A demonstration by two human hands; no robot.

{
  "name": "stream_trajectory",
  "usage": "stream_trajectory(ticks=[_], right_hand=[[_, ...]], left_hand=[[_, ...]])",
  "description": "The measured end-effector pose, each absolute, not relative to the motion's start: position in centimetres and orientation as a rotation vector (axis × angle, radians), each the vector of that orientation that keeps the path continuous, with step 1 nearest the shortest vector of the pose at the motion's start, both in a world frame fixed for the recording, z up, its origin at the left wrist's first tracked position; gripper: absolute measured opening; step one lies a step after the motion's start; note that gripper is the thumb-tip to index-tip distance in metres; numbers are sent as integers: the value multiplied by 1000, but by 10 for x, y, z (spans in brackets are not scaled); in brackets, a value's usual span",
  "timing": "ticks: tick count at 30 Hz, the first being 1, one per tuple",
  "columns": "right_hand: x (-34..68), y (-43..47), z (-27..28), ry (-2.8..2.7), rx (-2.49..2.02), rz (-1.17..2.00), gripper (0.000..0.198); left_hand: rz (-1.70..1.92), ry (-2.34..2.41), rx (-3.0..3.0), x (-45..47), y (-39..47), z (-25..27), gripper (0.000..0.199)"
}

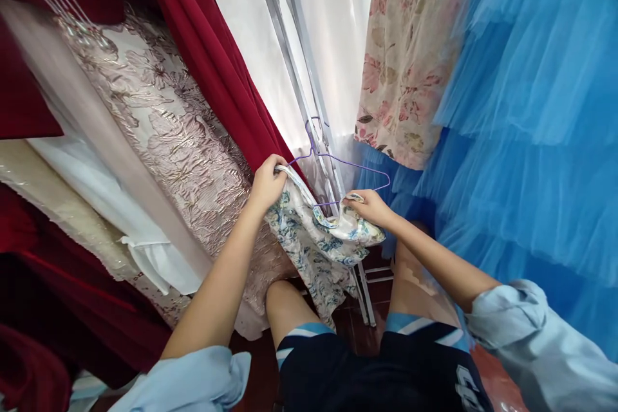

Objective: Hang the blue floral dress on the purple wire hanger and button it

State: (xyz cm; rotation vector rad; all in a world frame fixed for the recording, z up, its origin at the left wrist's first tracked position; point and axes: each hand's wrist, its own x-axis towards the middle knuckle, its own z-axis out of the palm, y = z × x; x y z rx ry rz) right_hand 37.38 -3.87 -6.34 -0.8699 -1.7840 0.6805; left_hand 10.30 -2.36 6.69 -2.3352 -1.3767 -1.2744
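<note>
A white garment with a blue floral print (309, 251) hangs between my hands, its neckline uppermost and its lower part draping toward the floor. My left hand (270, 183) is closed on the neckline's left side, close to the left end of a purple wire hanger (357, 166). The right side of the neckline is pinched in my right hand (369, 206), below the hanger's bare right arm. The hanger's hook points up in front of a metal stand. Whether my left fingers also touch the hanger, I cannot tell.
Metal stand poles (294, 71) rise behind the hanger. Dark red fabric (203, 45) and a pink brocade garment (188, 135) hang at left. A pink floral garment (405, 71) and a blue tulle dress (535, 96) hang at right. My knees flank the stand's foot.
</note>
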Motion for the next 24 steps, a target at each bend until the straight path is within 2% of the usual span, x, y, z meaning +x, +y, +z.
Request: stream_trajectory(ticks=[2, 7, 11, 13, 15, 20, 24], right_hand=[[382, -42, -63, -1622, -830, 569, 28], [419, -22, -58, -1044, -906, 197, 51], [446, 17, -47, -1160, -1062, 346, 34], [454, 29, -43, -1296, -1161, 486, 42], [460, 32, -39, -1372, -1170, 493, 47], [462, 30, -33, -1375, -1067, 148, 36], [463, 33, -34, -1405, -1195, 375, 46]], left_hand=[[-1368, -1432, -2204, 99, -16, 61, 30], [-1671, -1615, -2043, 79, -5, 37, 35], [-1804, -1705, -2085, 70, -6, 26, 34], [-1787, -1754, -2117, 67, -10, 22, 30], [-1701, -1806, -2177, 64, -15, 18, 22], [-1549, -1760, -2215, 63, -25, 12, 20], [-1568, -1730, -2158, 61, -29, 15, 21]])
